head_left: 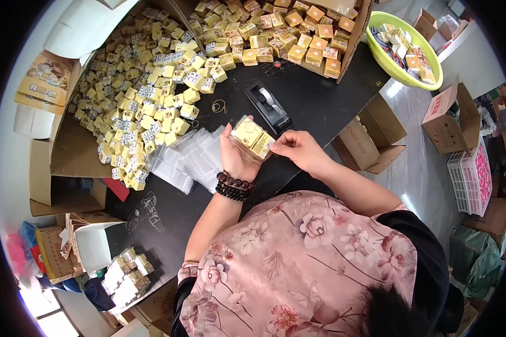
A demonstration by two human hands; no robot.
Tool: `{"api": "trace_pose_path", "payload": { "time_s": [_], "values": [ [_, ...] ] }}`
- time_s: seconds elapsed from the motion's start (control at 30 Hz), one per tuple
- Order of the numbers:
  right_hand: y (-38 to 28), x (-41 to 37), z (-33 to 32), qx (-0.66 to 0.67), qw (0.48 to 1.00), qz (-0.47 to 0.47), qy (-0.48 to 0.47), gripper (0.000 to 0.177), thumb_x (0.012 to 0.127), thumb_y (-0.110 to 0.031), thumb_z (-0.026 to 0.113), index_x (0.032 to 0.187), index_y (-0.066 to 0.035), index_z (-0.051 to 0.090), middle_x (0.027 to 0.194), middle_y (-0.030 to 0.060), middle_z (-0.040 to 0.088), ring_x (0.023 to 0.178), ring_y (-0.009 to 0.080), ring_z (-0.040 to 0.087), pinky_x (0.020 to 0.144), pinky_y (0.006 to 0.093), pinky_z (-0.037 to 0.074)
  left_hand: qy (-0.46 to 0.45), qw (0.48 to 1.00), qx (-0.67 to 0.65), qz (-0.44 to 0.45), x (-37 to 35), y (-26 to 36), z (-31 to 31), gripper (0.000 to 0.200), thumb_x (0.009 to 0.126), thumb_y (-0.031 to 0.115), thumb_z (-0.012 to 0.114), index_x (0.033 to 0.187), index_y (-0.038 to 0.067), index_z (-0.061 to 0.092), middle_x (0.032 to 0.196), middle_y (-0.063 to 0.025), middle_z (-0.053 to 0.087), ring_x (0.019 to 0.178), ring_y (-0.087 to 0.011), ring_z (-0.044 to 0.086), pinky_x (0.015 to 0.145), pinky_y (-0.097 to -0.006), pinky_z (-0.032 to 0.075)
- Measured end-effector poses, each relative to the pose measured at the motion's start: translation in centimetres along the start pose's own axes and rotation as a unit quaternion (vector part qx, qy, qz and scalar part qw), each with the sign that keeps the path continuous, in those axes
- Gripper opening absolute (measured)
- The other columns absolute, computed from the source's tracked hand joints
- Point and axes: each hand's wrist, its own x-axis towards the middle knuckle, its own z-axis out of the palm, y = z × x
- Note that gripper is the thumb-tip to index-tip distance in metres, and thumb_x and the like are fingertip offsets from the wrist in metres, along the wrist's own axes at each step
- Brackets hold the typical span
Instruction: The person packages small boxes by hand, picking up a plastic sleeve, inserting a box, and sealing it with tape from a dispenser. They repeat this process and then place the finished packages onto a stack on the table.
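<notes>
A yellow printed pack in clear plastic (252,136) rests across my left hand (237,154), whose fingers and thumb hold it from beneath and the side. Dark bead bracelets circle that wrist. My right hand (299,150) pinches the pack's right end between thumb and fingertips. Left of my left hand, several flat clear plastic sleeves (177,168) lie overlapping on the black table (168,216). Just beyond the pack stands a black tape dispenser (270,108) with a roll of tape in it.
Small yellow boxes (152,106) pile up at the left, orange-yellow boxes (298,33) at the back. A yellow-green basin (376,56) holds more packs at the right. An open carton (371,132) stands beside the table. Wrapped packs (129,275) are stacked near left.
</notes>
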Motion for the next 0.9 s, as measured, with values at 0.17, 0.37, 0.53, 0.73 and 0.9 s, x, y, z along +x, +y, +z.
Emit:
{"api": "trace_pose_path", "payload": {
  "time_s": [0.17,0.37,0.53,0.73,0.9],
  "values": [
    [-0.9,0.0,0.9,-0.062,0.997,0.045,-0.003,0.027,0.087,-0.023,0.073,0.076,0.0,0.065,0.066,-0.0038,0.054,0.064,0.0046,0.044,0.058,0.0237,0.037,0.011,0.999,-0.031,0.022,-1.2,0.0,-0.9,0.064,0.092,0.065,0.037,0.127,0.015,0.056,0.107,-0.0063,0.066,0.101,-0.0252,0.063,0.09,-0.0449,0.048],
    [0.0,-0.3,3.3,-0.249,0.94,-0.227,0.054,0.026,0.082,-0.017,0.072,0.07,0.003,0.061,0.067,0.0122,0.056,0.062,0.0247,0.056,0.056,0.0353,0.042,-0.108,0.982,-0.152,0.015,-3.8,-0.5,-1.5,0.074,0.09,0.074,0.028,0.123,0.014,0.054,0.111,-0.0069,0.065,0.104,-0.0264,0.061,0.093,-0.0463,0.047],
    [0.5,0.5,7.3,-0.405,0.868,-0.276,-0.076,0.022,0.078,-0.015,0.073,0.076,0.001,0.058,0.08,0.0122,0.051,0.07,0.03,0.052,0.063,0.0394,0.042,-0.088,0.981,-0.158,0.075,-7.4,0.7,-5.6,0.048,0.101,0.051,0.034,0.122,0.012,0.053,0.111,-0.005,0.064,0.095,-0.0213,0.062,0.083,-0.0393,0.05],
    [1.0,1.6,9.0,-0.297,0.908,-0.269,-0.122,0.017,0.089,-0.009,0.065,0.083,0.003,0.055,0.084,0.0084,0.051,0.072,0.0172,0.051,0.066,0.0283,0.044,0.515,0.67,0.364,0.392,-21.1,4.6,-21.8,0.046,0.102,0.027,0.047,0.14,0.003,0.041,0.11,-0.0112,0.059,0.094,-0.0206,0.061,0.087,-0.0339,0.05],
    [2.0,2.8,9.8,-0.317,0.898,-0.279,-0.125,0.014,0.089,-0.007,0.064,0.085,0.002,0.056,0.086,0.0086,0.052,0.073,0.0181,0.052,0.065,0.0278,0.044,0.757,0.356,0.527,0.152,-35.0,5.2,-29.7,0.06,0.082,0.049,0.069,0.128,0.013,0.054,0.118,-0.0154,0.055,0.111,-0.0365,0.052,0.093,-0.0514,0.042]
  ]
}}
